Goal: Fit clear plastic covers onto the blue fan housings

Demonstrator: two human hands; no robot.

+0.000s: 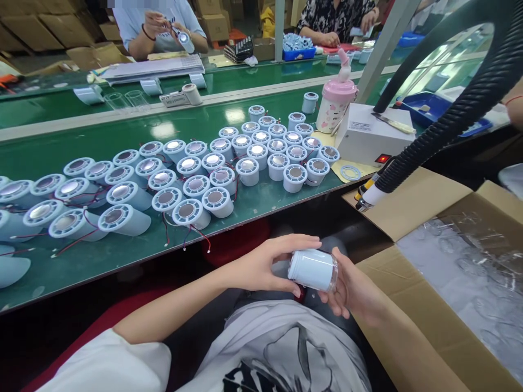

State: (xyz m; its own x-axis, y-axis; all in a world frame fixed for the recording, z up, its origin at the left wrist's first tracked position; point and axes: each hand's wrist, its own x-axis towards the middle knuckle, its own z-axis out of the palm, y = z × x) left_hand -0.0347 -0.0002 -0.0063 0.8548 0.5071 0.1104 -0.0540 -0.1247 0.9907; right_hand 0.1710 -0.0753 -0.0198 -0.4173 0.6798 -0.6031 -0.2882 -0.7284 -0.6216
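Observation:
Above my lap, both hands are at a light-blue cylindrical housing (312,268), tilted nearly onto its side. A clear plastic cover shows around its right end. My left hand (265,265) curves around the left end, with thumb below and fingers above. On the right end, my right hand (346,283) grips with thumb and fingers. Many similar light-blue housings (192,213) stand in rows on the green bench (261,204), with silvery round discs on top. Thin red and dark wires trail from several of them.
At right, an open cardboard box (392,283) holds clear plastic covers (469,267). A black flexible hose (425,147) arches from a grey-white box (370,136) beside a pink-lidded bottle (335,106). Across the bench, two people work; one hand (155,23) holds a light-blue part.

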